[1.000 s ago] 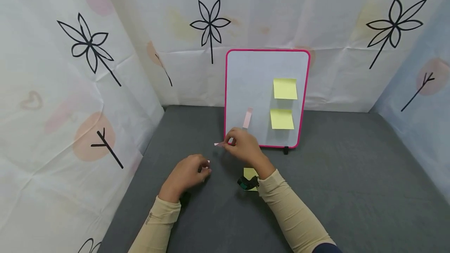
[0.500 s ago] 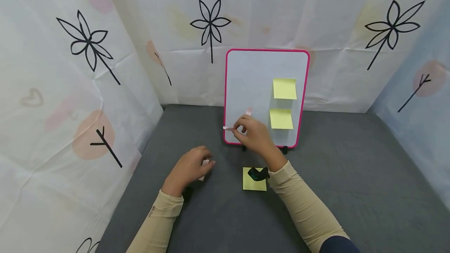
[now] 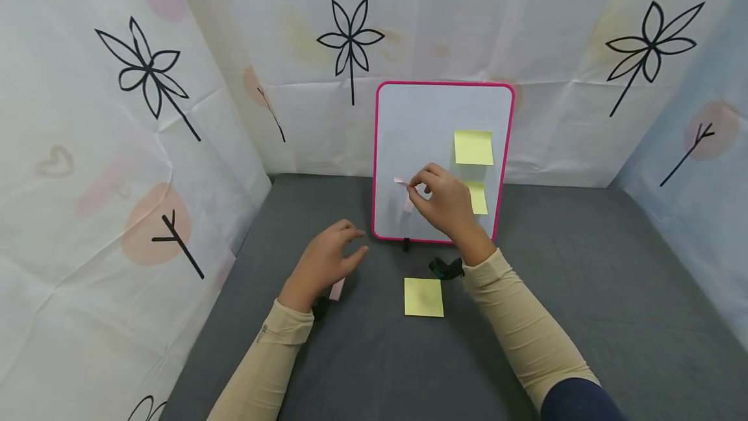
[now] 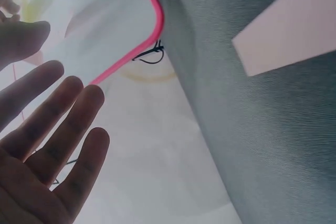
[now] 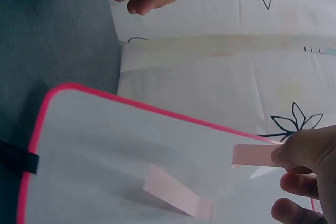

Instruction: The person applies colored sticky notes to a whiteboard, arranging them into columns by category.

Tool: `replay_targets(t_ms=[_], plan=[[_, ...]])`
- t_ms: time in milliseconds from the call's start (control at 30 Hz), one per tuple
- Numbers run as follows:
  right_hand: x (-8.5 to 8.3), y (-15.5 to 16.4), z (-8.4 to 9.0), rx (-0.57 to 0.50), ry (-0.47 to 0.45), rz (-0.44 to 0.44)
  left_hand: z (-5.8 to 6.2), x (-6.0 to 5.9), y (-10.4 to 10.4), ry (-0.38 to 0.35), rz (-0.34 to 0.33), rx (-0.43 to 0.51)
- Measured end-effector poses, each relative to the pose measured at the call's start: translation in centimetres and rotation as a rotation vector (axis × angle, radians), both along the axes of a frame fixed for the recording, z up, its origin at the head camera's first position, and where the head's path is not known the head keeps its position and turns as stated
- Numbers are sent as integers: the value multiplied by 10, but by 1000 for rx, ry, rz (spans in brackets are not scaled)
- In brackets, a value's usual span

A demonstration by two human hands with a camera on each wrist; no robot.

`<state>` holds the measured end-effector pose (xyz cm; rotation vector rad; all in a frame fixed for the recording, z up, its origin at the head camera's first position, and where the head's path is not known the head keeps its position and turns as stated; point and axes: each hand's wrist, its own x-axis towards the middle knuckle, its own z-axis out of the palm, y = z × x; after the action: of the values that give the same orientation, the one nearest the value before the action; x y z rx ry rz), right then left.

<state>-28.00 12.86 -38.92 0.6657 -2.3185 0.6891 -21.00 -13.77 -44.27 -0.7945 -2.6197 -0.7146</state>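
Before the upright pink-framed whiteboard (image 3: 444, 115), the right hand (image 3: 447, 203) pinches a narrow pink paper strip (image 3: 400, 181) between thumb and forefinger, just above another pink strip (image 5: 178, 198) stuck there. Left hand (image 3: 324, 262) hovers, fingers spread, over the grey tabletop (image 3: 584, 317).

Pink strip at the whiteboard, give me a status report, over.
Right hand pinches pink strip in front of whiteboard. Left hand open, holding nothing, over pink pad. One pink strip already stuck there. Nothing in the way.
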Motion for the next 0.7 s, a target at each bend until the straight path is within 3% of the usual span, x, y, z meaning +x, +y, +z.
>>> replay_targets(t_ms=[300, 700], plan=[[-17, 13, 19, -12, 92, -41, 13, -15, 10, 46, -9, 26], [-40, 21, 41, 15, 176, -124, 28, -29, 26, 37, -30, 41]])
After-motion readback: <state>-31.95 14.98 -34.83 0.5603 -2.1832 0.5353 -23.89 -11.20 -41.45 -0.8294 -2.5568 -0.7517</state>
